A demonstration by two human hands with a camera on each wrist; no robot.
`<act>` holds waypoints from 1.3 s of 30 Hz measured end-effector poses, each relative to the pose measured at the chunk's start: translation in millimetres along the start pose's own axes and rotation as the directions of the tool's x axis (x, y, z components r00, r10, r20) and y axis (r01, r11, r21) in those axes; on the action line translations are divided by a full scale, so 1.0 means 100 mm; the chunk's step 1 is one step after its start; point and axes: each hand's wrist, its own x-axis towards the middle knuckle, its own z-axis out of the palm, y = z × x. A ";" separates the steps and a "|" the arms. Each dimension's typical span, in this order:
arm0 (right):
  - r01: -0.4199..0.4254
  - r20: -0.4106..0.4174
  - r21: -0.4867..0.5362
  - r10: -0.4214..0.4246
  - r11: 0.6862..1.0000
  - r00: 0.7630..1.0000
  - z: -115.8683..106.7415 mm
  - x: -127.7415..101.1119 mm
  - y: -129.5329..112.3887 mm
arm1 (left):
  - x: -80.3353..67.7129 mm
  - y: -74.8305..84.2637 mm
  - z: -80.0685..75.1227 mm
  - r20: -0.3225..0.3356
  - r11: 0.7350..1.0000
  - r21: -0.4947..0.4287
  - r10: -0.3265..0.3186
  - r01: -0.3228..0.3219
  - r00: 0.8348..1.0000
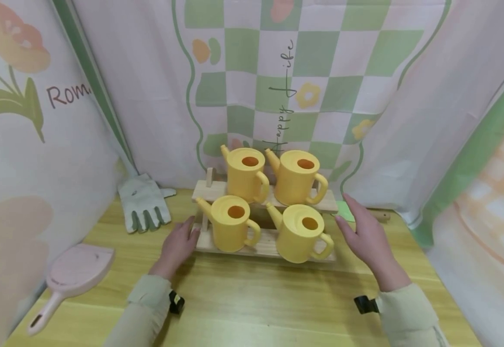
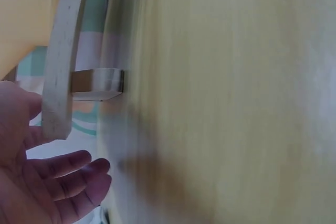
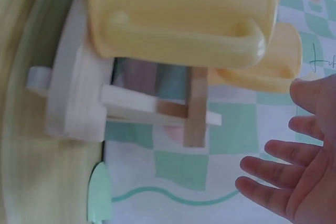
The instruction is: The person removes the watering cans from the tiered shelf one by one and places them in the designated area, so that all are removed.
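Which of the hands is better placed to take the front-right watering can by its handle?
Probably the right hand: it hovers open beside the front-right watering can, whose handle faces it. The left hand rests at the wooden rack's far end.

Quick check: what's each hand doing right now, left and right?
Left hand: open, fingers at the wooden rack's left end, holding nothing.
Right hand: open, beside the rack's right end, holding nothing.

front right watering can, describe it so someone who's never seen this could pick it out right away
On the yellow table stands a two-step wooden rack holding four yellow watering cans. The front right watering can sits on the lower step, nearest the right hand. Unlike its neighbours, it overhangs the rack's front edge.
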 end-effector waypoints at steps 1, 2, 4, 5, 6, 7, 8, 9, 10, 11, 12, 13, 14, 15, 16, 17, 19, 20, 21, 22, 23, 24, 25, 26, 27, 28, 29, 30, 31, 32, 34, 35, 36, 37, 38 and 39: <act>0.001 -0.014 0.005 -0.001 1.000 1.000 0.00 0.02 -0.01 | 0.01 0.00 0.01 0.005 1.000 -0.002 -0.007 0.007 1.000; -0.001 -0.023 0.014 0.001 1.000 1.000 0.00 0.05 -0.02 | 0.02 0.00 0.03 0.012 1.000 -0.009 -0.015 0.015 1.000; -0.005 -0.040 0.034 0.007 0.999 0.999 0.00 0.09 -0.05 | 0.03 0.00 0.05 0.019 1.000 -0.016 -0.024 0.024 1.000; -0.012 -0.044 0.042 0.014 0.999 0.999 0.00 0.11 -0.06 | 0.04 0.00 0.06 0.022 0.999 -0.021 -0.030 0.030 0.999; -0.017 -0.045 0.050 0.019 0.999 0.999 0.00 0.14 -0.07 | 0.05 0.00 0.07 0.027 0.999 -0.026 -0.035 0.036 0.999; -0.025 -0.044 0.059 0.028 0.998 0.999 0.00 0.16 -0.08 | 0.05 0.00 0.07 0.031 0.999 -0.030 -0.042 0.043 0.999; -0.034 -0.042 0.072 0.037 0.997 0.998 -0.01 0.18 -0.09 | 0.06 0.00 0.08 0.037 0.998 -0.037 -0.049 0.051 0.998; -0.042 -0.041 0.086 0.046 0.995 0.998 -0.01 0.19 -0.10 | 0.06 0.00 0.08 0.043 0.997 -0.041 -0.056 0.058 0.998; -0.053 -0.037 0.104 0.058 0.993 0.998 -0.01 0.22 -0.11 | 0.07 0.00 0.09 0.053 0.996 -0.046 -0.069 0.072 0.996; -0.064 -0.034 0.127 0.069 0.990 0.997 0.00 0.24 -0.12 | 0.07 0.00 0.09 0.061 0.996 -0.047 -0.075 0.078 0.995; -0.075 -0.032 0.149 0.080 0.986 0.996 0.00 0.26 -0.13 | 0.08 0.00 0.09 0.067 0.996 -0.047 -0.076 0.079 0.995; -0.089 -0.028 0.170 0.095 0.981 0.995 0.00 0.28 -0.14 | 0.08 0.00 0.10 0.073 0.995 -0.047 -0.080 0.083 0.994; -0.105 -0.026 0.190 0.112 0.976 0.993 0.00 0.30 -0.15 | 0.09 0.00 0.10 0.076 0.995 -0.049 -0.080 0.084 0.994; -0.119 -0.025 0.207 0.127 0.971 0.992 0.00 0.32 -0.16 | 0.09 -0.01 0.10 0.077 0.995 -0.052 -0.080 0.084 0.994; -0.131 -0.022 0.222 0.139 0.966 0.990 0.01 0.34 -0.17 | 0.10 -0.01 0.11 0.077 0.995 -0.054 -0.078 0.083 0.994; -0.141 -0.020 0.233 0.149 0.962 0.989 0.01 0.36 -0.18 | 0.10 -0.01 0.11 0.074 0.996 -0.056 -0.071 0.075 0.995; -0.159 -0.012 0.244 0.167 0.957 0.986 0.03 0.40 -0.20 | 0.11 -0.02 0.13 0.073 0.995 -0.070 -0.066 0.071 0.995; -0.168 -0.009 0.246 0.175 0.955 0.984 0.04 0.42 -0.21 | 0.12 -0.02 0.14 0.071 0.995 -0.078 -0.063 0.068 0.995; -0.176 -0.004 0.249 0.183 0.952 0.983 0.05 0.44 -0.21 | 0.12 -0.02 0.15 0.074 0.994 -0.087 -0.061 0.068 0.995; -0.184 0.002 0.252 0.190 0.950 0.982 0.07 0.45 -0.21 | 0.12 -0.03 0.15 0.077 0.993 -0.095 -0.061 0.068 0.995; -0.192 0.005 0.256 0.197 0.947 0.980 0.08 0.46 -0.20 | 0.12 -0.03 0.16 0.079 0.992 -0.102 -0.062 0.070 0.995; -0.200 0.007 0.260 0.205 0.945 0.979 0.09 0.48 -0.20 | 0.12 -0.03 0.17 0.083 0.991 -0.113 -0.064 0.073 0.994; -0.205 0.006 0.266 0.211 0.942 0.977 0.11 0.49 -0.19 | 0.12 -0.03 0.18 0.085 0.990 -0.121 -0.069 0.079 0.994; -0.210 0.005 0.271 0.217 0.939 0.976 0.12 0.50 -0.19 | 0.12 -0.03 0.19 0.089 0.988 -0.128 -0.073 0.084 0.993; -0.214 0.004 0.282 0.222 0.935 0.975 0.13 0.51 -0.18 | 0.12 -0.03 0.19 0.091 0.987 -0.133 -0.077 0.089 0.993; -0.212 0.004 0.290 0.220 0.933 0.975 0.14 0.51 -0.17 | 0.12 -0.03 0.19 0.091 0.986 -0.139 -0.080 0.092 0.993; -0.210 0.002 0.297 0.219 0.932 0.976 0.16 0.52 -0.16 | 0.12 -0.03 0.19 0.089 0.986 -0.141 -0.081 0.093 0.993; -0.207 0.002 0.304 0.216 0.930 0.976 0.17 0.53 -0.16 | 0.12 -0.02 0.19 0.088 0.986 -0.142 -0.076 0.088 0.993; -0.202 0.000 0.306 0.212 0.930 0.977 0.18 0.54 -0.16 | 0.12 -0.02 0.20 0.086 0.986 -0.142 -0.077 0.089 0.993; -0.198 0.000 0.308 0.208 0.930 0.978 0.19 0.54 -0.15 | 0.12 -0.02 0.20 0.085 0.986 -0.143 -0.077 0.088 0.993; -0.197 0.002 0.308 0.206 0.931 0.979 0.21 0.55 -0.15 | 0.12 -0.02 0.20 0.082 0.986 -0.145 -0.070 0.082 0.994; -0.202 0.004 0.306 0.211 0.930 0.977 0.21 0.55 -0.15 | 0.12 -0.02 0.20 0.080 0.986 -0.145 -0.067 0.078 0.995; -0.206 0.005 0.303 0.215 0.930 0.977 0.22 0.56 -0.15 | 0.12 -0.02 0.20 0.080 0.986 -0.147 -0.064 0.075 0.995; -0.208 0.005 0.301 0.217 0.930 0.976 0.22 0.56 -0.15 | 0.12 -0.02 0.20 0.080 0.985 -0.151 -0.067 0.078 0.995; -0.212 0.007 0.301 0.220 0.930 0.976 0.23 0.56 -0.15 | 0.12 -0.03 0.20 0.080 0.985 -0.154 -0.065 0.077 0.995; -0.212 0.006 0.299 0.221 0.930 0.975 0.24 0.56 -0.16 | 0.12 -0.03 0.20 0.078 0.985 -0.153 -0.062 0.073 0.995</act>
